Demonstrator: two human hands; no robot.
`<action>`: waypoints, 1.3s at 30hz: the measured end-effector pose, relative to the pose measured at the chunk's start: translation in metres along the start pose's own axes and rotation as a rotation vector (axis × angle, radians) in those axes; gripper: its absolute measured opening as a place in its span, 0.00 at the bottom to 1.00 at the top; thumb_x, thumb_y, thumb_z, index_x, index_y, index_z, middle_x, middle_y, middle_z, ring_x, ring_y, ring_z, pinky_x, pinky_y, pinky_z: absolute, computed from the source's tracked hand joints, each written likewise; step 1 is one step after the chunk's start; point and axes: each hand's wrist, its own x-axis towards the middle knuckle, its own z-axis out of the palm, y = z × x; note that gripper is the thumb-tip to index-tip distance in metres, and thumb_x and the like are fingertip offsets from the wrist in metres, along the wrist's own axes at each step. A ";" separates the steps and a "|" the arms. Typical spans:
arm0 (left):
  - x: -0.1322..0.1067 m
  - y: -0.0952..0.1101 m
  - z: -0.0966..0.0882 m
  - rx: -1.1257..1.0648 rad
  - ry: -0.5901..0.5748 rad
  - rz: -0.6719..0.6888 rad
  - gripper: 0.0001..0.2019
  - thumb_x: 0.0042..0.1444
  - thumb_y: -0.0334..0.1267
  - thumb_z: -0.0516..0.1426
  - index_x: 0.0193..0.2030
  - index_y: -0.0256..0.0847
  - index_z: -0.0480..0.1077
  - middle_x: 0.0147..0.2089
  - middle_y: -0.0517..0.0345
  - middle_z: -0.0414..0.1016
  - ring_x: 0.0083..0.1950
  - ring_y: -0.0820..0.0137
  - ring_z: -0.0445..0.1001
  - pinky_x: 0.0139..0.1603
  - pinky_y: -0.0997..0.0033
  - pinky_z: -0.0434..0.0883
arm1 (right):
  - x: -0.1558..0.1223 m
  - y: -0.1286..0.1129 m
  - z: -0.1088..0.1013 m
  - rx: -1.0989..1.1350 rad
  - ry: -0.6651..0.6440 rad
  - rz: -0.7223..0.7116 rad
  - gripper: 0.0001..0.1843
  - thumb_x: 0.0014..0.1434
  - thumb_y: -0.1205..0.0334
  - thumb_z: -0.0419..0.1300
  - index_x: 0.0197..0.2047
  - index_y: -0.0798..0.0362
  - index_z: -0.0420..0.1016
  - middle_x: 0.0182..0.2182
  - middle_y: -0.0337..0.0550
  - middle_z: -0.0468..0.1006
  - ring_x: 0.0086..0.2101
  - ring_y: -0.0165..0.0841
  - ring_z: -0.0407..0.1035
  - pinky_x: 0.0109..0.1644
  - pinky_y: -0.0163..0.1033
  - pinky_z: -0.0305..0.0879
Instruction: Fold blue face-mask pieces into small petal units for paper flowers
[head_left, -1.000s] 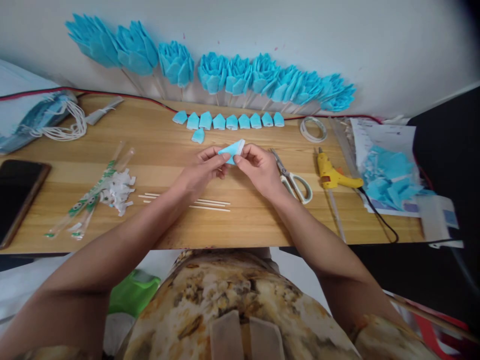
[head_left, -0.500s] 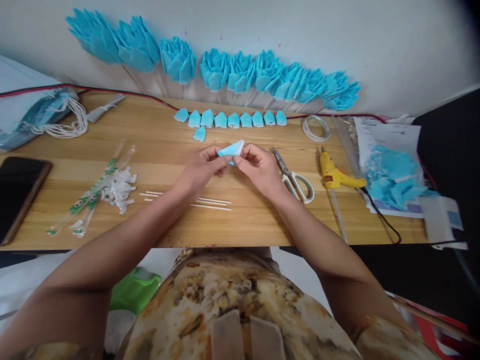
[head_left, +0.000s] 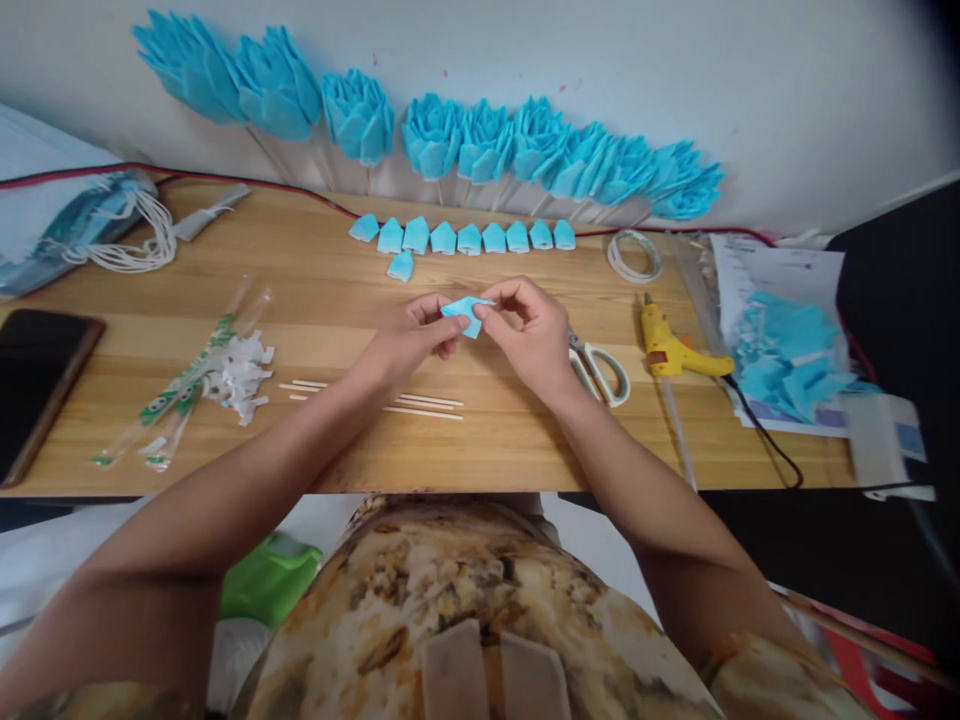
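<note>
Blue piece (head_left: 466, 312) sits over the middle of the wooden table (head_left: 337, 300), held between both hands. Left hand (head_left: 409, 340) pinches its left end between thumb and forefinger. Right hand (head_left: 532, 335) pinches the right end, fingers curled over the top.

Assessment: a fold is being formed. It would be done best by lining up the edges before pressing the crease, keeping both pinches close to the fold line, and matching the shape to the row of folded pieces (head_left: 469, 238) behind. Scissors (head_left: 600, 365) lie just beside the right hand.
</note>
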 end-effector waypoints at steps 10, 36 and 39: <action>0.003 -0.002 -0.002 -0.037 0.021 0.031 0.07 0.51 0.33 0.63 0.28 0.38 0.68 0.23 0.64 0.69 0.23 0.78 0.66 0.27 0.76 0.65 | 0.001 0.003 -0.007 -0.343 -0.005 -0.370 0.08 0.65 0.64 0.59 0.42 0.45 0.80 0.38 0.41 0.82 0.40 0.36 0.74 0.46 0.45 0.68; 0.004 -0.005 -0.003 -0.112 -0.008 0.076 0.12 0.51 0.41 0.69 0.30 0.38 0.71 0.26 0.63 0.72 0.25 0.79 0.67 0.28 0.78 0.67 | 0.001 0.008 -0.009 -0.462 -0.068 -0.425 0.15 0.67 0.69 0.55 0.47 0.45 0.82 0.37 0.42 0.80 0.40 0.34 0.71 0.45 0.44 0.66; 0.005 -0.006 -0.004 -0.107 -0.012 0.082 0.12 0.52 0.41 0.68 0.30 0.38 0.71 0.26 0.63 0.72 0.25 0.78 0.67 0.28 0.77 0.66 | 0.001 0.007 -0.009 -0.452 -0.066 -0.434 0.16 0.67 0.69 0.55 0.47 0.43 0.82 0.38 0.42 0.80 0.40 0.35 0.71 0.45 0.44 0.67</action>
